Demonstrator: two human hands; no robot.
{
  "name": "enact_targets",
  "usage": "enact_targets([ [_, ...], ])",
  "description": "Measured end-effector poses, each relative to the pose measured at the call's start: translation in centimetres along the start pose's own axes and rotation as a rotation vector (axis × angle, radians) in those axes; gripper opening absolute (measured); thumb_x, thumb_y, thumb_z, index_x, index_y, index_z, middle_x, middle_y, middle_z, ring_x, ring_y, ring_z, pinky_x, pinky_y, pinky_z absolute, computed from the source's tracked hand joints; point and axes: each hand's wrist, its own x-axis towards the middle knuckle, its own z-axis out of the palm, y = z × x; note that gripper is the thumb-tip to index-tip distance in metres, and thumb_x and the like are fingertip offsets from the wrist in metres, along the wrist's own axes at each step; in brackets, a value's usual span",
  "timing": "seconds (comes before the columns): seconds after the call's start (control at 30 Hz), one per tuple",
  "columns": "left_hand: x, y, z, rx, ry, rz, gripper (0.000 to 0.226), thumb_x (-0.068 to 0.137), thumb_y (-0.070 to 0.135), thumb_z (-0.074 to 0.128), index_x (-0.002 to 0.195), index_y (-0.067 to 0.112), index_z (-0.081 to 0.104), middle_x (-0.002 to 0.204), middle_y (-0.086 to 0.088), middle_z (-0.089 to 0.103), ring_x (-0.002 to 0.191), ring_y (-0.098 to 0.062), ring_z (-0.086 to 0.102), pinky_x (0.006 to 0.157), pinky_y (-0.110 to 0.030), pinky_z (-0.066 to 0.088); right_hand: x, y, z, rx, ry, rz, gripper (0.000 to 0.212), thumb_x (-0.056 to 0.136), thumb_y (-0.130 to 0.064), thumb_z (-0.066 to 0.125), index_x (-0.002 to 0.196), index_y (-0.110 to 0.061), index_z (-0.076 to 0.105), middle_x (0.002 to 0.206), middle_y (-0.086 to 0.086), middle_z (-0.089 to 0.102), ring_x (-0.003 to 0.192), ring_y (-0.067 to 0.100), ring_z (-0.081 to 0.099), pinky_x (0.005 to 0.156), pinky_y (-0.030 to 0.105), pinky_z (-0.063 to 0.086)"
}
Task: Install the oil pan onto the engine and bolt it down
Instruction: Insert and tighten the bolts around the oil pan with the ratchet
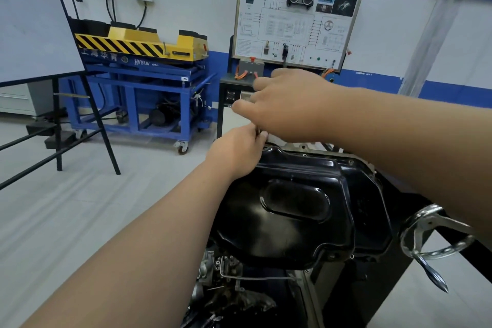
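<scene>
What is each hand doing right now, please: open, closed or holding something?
Left hand: closed, pinching a small metal part at the far corner of the oil pan.
Right hand: open, fingers relaxed, nothing seen held.

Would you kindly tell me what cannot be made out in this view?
Head view:
- The thin item the left hand pinches is too small to identify.
- The pan corner under it is hidden by that hand.
- The right hand shows only its back; its grip is unseen.

新能源汽车永磁电机控制实训台 on board (296, 21), 上海华育 on cart (149, 66)
</scene>
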Motion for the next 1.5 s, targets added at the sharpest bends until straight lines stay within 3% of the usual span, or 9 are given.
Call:
enact_targets([
  [0.13,-0.2,0.4,0.1,0.007,0.028,-0.015,0.025,0.098,0.036,0.034,0.075,0.029,0.039,0.082,0.002,0.055,0.078,-0.024,0.050,0.067,-0.034,0.040,-0.2,-0.3,-0.3,0.060,-0.017,0.195,0.009,0.091,-0.013,0.049,0.086,-0.010,0.041,0.065,0.002,0.044,0.056,0.021,0.042,0.045,0.030,0.031],
  [0.3,-0.5,0.1,0.0,0.071,-0.003,-0.013,0.030,0.088,0.009,0.039,0.062,0.023,0.037,0.062,0.003,0.045,0.060,-0.022,0.045,0.049,-0.028,0.029,-0.2,-2.3,-0.5,0.237,-0.112,0.494,0.052,0.094,-0.053,0.035,0.057,-0.017,0.037,0.058,0.000,0.039,0.048,0.018,0.035,0.045,0.026,0.023],
  [0.43,-0.1,0.1,0.1,0.006,0.007,-0.019,0.029,0.095,0.023,0.036,0.066,0.023,0.040,0.065,0.005,0.047,0.066,-0.022,0.045,0.058,-0.032,0.034,0.1,-1.0,-1.5,0.022,-0.104,0.143,0.008,0.092,-0.015,0.047,0.086,-0.016,0.053,0.069,-0.001,0.047,0.068,0.022,0.047,0.053,0.032,0.037],
  [0.5,0.1,0.2,0.2,0.006,0.018,-0.022,0.025,0.098,0.034,0.035,0.082,0.022,0.050,0.075,0.006,0.051,0.073,-0.020,0.049,0.066,-0.034,0.039,0.2,0.2,-1.8,-0.064,-0.112,0.021,0.016,0.089,-0.013,0.047,0.104,-0.016,0.053,0.090,0.002,0.057,0.090,0.023,0.050,0.069,0.037,0.044],
  [0.7,0.1,-0.3,0.4,0.062,-0.013,0.016,0.031,0.091,0.014,0.034,0.062,0.025,0.034,0.062,0.007,0.044,0.061,-0.019,0.043,0.052,-0.029,0.027,0.1,-2.2,-0.9,0.093,-0.249,0.431,0.028,0.087,-0.013,0.050,0.060,-0.015,0.043,0.059,-0.001,0.041,0.050,0.016,0.038,0.047,0.024,0.029],
  [1.0,0.1,0.0,0.3,0.040,0.008,0.022,0.032,0.094,0.020,0.034,0.062,0.025,0.031,0.062,0.007,0.040,0.057,-0.015,0.037,0.050,-0.030,0.028,-0.4,-1.7,-1.2,0.067,-0.114,0.381,0.009,0.091,-0.017,0.053,0.084,-0.016,0.058,0.061,-0.003,0.036,0.048,0.016,0.032,0.043,0.025,0.021],
  [1.2,-0.2,0.0,0.1,0.135,-0.035,0.027,0.015,0.085,0.011,0.038,0.076,0.022,0.040,0.065,0.013,0.040,0.057,-0.011,0.037,0.047,-0.027,0.023,-0.7,-3.3,-0.6,0.244,-0.157,0.597,0.034,0.089,-0.022,0.053,0.059,-0.017,0.036,0.062,0.000,0.039,0.050,0.020,0.036,0.046,0.026,0.034],
  [1.3,-0.1,-0.1,-0.3,0.008,-0.022,0.047,0.023,0.083,0.012,0.039,0.064,0.025,0.039,0.062,0.011,0.045,0.057,-0.008,0.039,0.048,-0.026,0.026,-1.0,-2.9,-0.4,0.287,-0.133,0.594,0.034,0.090,-0.030,0.051,0.061,-0.018,0.038,0.062,0.000,0.042,0.051,0.020,0.039,0.045,0.026,0.031],
  [1.5,0.4,-1.1,-1.2,-0.511,0.062,-0.227,0.023,0.082,0.015,0.040,0.087,0.025,0.060,0.065,0.006,0.053,0.053,-0.008,0.044,0.049,-0.026,0.034,-2.9,-2.6,1.6,0.435,0.172,0.592,0.033,0.089,-0.049,0.044,0.073,-0.021,0.039,0.061,-0.006,0.037,0.051,0.012,0.036,0.044,0.025,0.024],
])
